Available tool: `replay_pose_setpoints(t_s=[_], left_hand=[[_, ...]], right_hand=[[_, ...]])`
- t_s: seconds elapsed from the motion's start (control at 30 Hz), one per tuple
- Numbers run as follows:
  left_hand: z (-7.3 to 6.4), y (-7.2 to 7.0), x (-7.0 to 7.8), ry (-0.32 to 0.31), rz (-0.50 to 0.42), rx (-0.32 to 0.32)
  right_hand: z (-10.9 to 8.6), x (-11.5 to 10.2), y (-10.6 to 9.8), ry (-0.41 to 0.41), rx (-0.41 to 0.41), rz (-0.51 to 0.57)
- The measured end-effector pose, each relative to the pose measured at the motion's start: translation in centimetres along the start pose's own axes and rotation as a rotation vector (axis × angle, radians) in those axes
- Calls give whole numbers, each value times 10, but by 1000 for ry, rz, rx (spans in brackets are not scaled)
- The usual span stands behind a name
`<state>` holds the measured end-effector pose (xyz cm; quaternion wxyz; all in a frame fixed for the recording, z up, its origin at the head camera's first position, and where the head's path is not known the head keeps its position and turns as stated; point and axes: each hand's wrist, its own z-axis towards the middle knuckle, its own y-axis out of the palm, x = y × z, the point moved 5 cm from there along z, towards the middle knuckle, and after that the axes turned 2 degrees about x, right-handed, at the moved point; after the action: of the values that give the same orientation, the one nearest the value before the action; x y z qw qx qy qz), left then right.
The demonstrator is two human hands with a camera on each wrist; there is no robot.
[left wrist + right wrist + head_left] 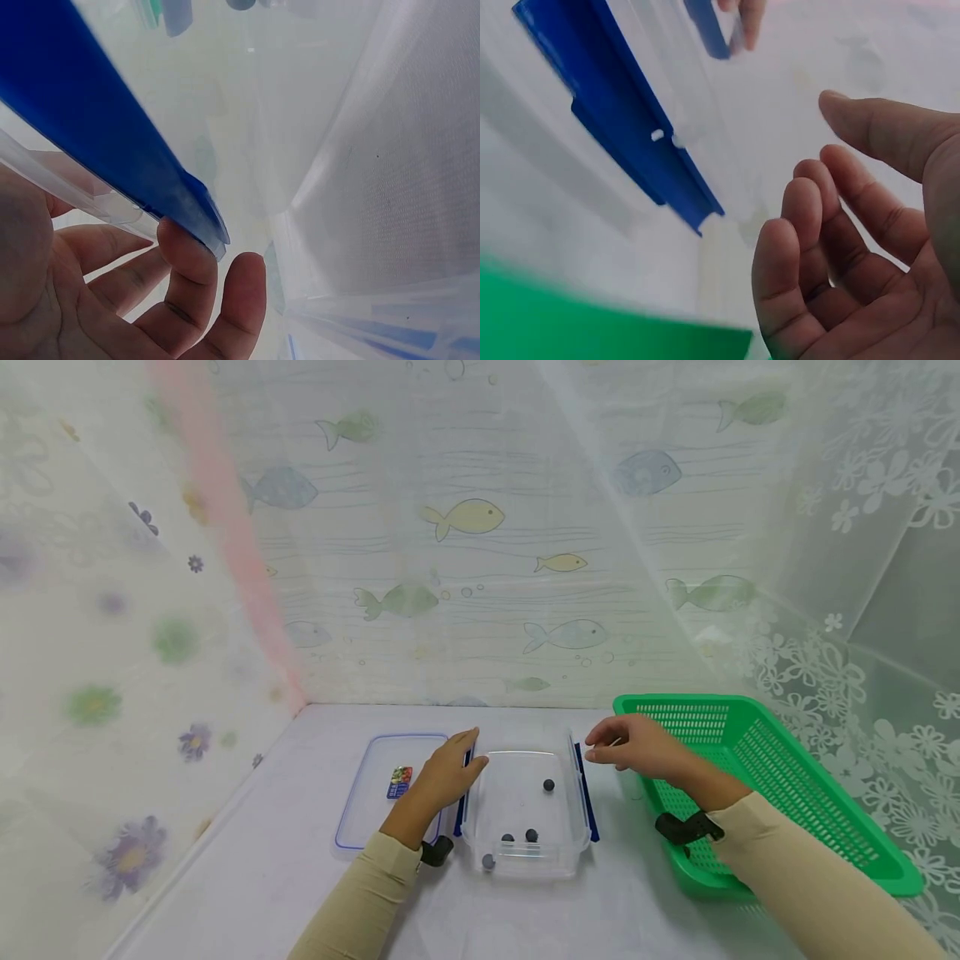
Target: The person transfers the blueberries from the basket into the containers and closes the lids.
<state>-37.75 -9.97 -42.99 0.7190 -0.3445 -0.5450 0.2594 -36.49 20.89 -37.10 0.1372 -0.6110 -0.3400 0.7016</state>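
A clear plastic food container (523, 810) with blue side latches stands on the table. Several small dark balls (549, 785) lie in it, one at the middle right and the others toward the near end. My left hand (450, 770) straddles its left rim, the thumb on the inner side. In the left wrist view its loosely bent fingers (184, 262) reach the end of the blue latch (142, 135), one seeming to touch it. Apart from the right-hand latch (622, 112), my right hand (637, 745) hovers between container and basket, fingers relaxed and holding nothing.
Left of the container lies a clear lid (375, 818) with a blue seal and a colourful label (399, 782). A green perforated basket (795, 777) stands at the right under my right forearm. Patterned translucent curtains (465, 568) hang behind and beside the table.
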Motion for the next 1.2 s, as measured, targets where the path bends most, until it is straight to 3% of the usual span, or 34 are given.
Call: replay_pose_setpoints(t_s=[0.4,1.2], left_hand=[[1,1,0,-14,-8,1],[1,1,-1,-15,-11,2]], right_hand=[[-18,16,-25,47,44,-19],[-45,73,-55,89,8,-14]])
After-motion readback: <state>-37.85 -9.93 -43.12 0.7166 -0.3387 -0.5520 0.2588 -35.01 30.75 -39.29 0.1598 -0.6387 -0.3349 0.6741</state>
